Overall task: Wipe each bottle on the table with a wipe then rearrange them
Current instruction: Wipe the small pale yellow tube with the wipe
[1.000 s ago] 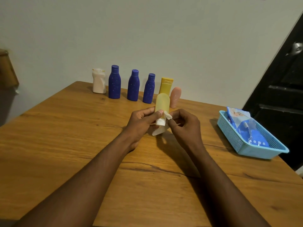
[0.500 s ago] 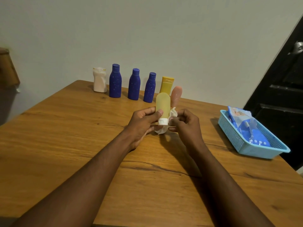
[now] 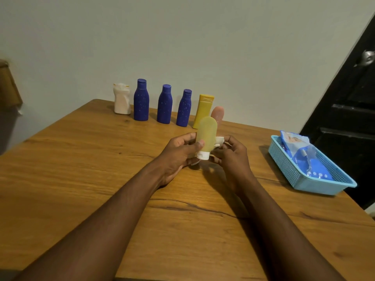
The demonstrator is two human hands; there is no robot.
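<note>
Now mid-wipe — left hand (image 3: 178, 151) grips the tube (image 3: 206, 134), right hand (image 3: 231, 157) pinches the wipe (image 3: 219, 141) against it; 6 bottles (image 3: 164, 106) wait behind, rearranging looks unstarted.

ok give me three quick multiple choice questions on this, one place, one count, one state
1. Where is the blue basket? A) at the table's right side B) between the hands C) on the floor
2. How many dark blue bottles stand in the back row? A) two B) three C) five
3. How is the pale yellow tube held? A) cap up B) cap down C) flat on the table

1 A, it sits by the table's right edge; 2 B, three stand between the white bottle and the yellow bottle; 3 B, the left hand grips it, white cap down, while the right hand holds the wipe.
</note>
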